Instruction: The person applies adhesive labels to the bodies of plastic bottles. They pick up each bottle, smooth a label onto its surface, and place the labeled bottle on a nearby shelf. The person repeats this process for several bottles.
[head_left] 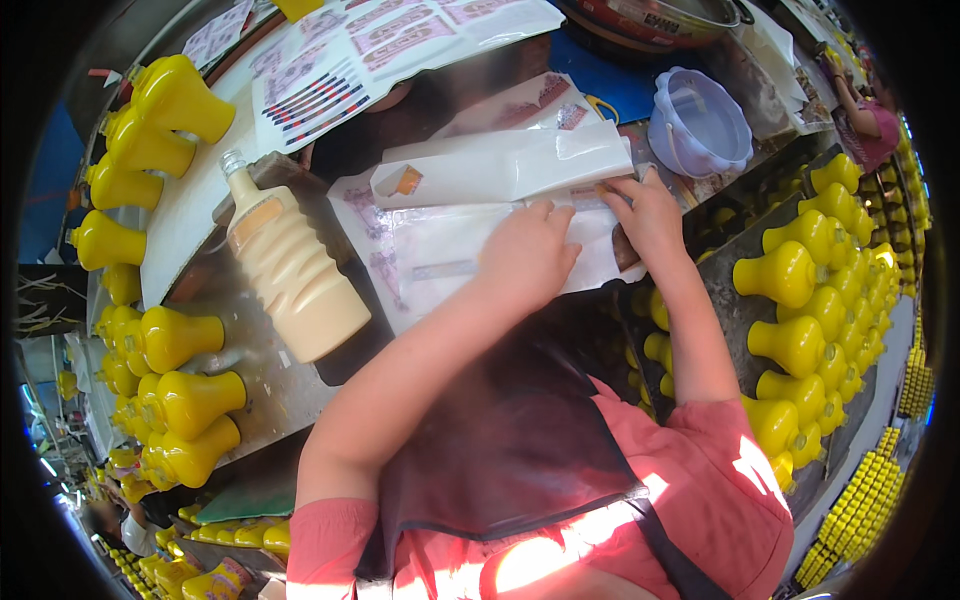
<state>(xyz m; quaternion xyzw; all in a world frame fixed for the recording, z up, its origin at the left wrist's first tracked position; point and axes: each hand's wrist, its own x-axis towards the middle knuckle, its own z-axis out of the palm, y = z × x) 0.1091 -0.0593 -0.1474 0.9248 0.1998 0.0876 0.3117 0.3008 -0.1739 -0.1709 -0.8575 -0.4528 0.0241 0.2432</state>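
Note:
In front of me lie white sheets [440, 235] printed with purple decals, partly see-through, with a folded white paper [500, 165] across their far side. My left hand [530, 250] rests over the middle of the sheets, fingers apart and bent slightly down onto them. At the right edge, my right hand [645, 215] is closed, with thumb and finger pinching the sheet's edge near the folded paper. A small orange-brown printed piece [408, 181] shows on the folded paper's left end. Left of the sheets, a ribbed cream plastic bottle [300, 270] lies tilted.
Glossy yellow vases [185, 340] line the left side; more yellow vases [785, 275] crowd a rack at right. A lavender basin [700, 125] stands at back right, near yellow-handled scissors [602, 108]. A board with decal sheets [400, 50] lies at the back. Another person [870, 120] is at far right.

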